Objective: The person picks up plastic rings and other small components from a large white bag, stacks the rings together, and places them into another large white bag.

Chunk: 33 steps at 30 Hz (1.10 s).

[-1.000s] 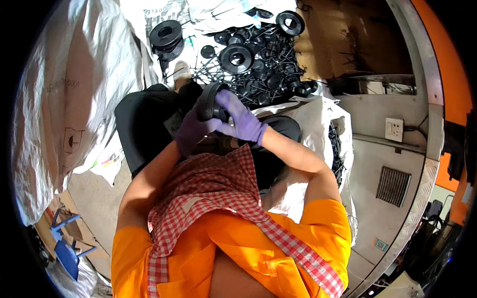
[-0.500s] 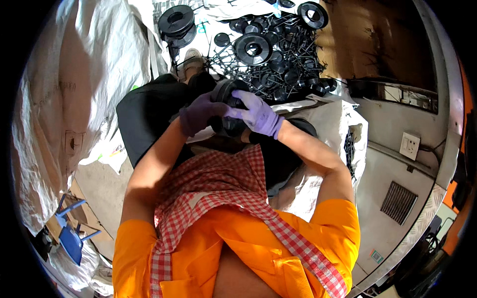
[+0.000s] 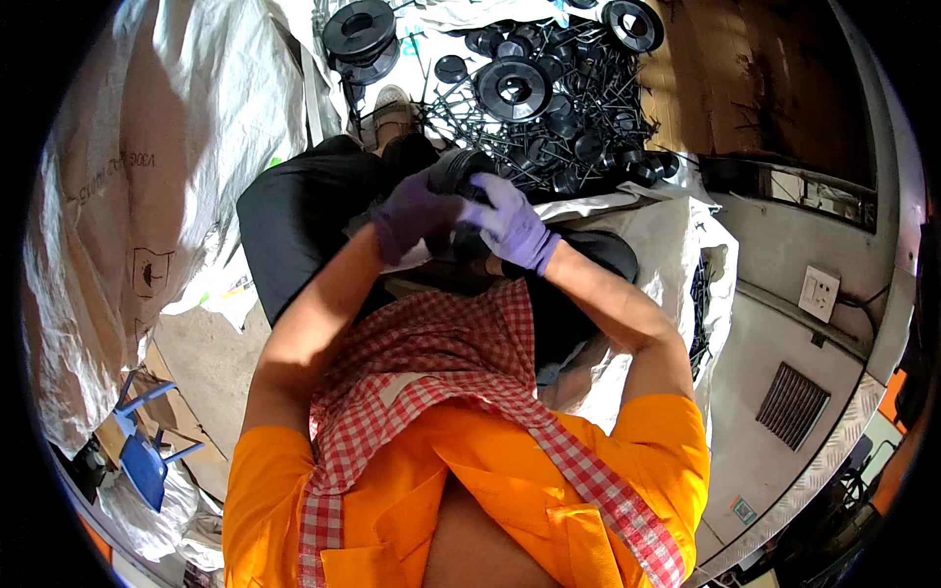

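Both my hands wear purple gloves and meet above my lap. My left hand is closed around the side of a black ribbed round plastic part. From the other side my right hand grips the same part, with the thumb and fingers curled in toward it. The gloves cover much of the part, and its lower side is dark and hard to make out. Just beyond it lies a heap of black plastic pieces, made up of thin sticks, discs and rings. A larger black ring rests on the heap.
Black flanged discs are stacked at the far left, near my shoe. Another ring lies by the brown cardboard. A white woven sack stands left; a pale machine panel with a socket is right. A blue stool sits lower left.
My left hand has turned and shifted slightly right over the black part, covering more of its lower side. The right hand keeps its grip. The whole view has shifted a little.
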### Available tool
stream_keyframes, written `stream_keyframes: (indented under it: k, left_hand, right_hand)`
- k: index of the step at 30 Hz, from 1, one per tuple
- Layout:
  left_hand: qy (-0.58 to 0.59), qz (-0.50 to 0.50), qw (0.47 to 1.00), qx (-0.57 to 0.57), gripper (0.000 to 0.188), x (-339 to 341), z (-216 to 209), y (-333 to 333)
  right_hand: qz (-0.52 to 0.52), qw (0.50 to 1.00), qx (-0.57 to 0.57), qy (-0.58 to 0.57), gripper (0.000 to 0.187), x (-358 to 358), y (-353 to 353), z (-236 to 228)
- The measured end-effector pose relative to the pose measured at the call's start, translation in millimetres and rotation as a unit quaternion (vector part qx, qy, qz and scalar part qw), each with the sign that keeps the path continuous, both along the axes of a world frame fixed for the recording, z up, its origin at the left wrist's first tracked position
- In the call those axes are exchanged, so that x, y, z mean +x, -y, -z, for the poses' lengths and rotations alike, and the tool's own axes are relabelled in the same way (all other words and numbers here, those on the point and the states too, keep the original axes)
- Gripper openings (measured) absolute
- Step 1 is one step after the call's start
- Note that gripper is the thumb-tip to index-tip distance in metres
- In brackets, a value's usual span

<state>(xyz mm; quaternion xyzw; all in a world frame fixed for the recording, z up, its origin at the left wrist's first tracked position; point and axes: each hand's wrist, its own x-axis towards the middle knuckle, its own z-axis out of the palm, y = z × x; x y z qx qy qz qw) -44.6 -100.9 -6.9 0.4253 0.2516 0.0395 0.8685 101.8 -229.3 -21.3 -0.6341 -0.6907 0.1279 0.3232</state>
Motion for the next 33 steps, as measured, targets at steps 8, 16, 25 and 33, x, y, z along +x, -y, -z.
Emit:
stream_keyframes:
  k: [8, 16, 25, 33]
  left_hand:
    - [-0.165, 0.033, 0.98, -0.101, 0.035, 0.5, -4.1, -18.9]
    - [-0.027, -0.058, 0.997, 0.036, 0.05, 3.4, -14.8, 13.3]
    - [-0.012, -0.091, 0.996, -0.021, 0.062, -2.8, 8.0, 15.0]
    - [-0.027, -0.122, 0.988, 0.094, 0.07, 9.9, 1.4, 23.3]
  right_hand:
    - [-0.198, 0.968, 0.007, 0.155, 0.036, 16.3, -1.9, -13.0]
    - [0.141, 0.927, -0.207, -0.279, 0.063, -2.9, 9.7, 7.4]
    - [-0.035, 0.998, -0.057, 0.016, 0.068, 18.9, -5.3, 3.0]
    - [0.221, 0.916, -0.186, -0.278, 0.073, 0.8, -4.6, 7.3]
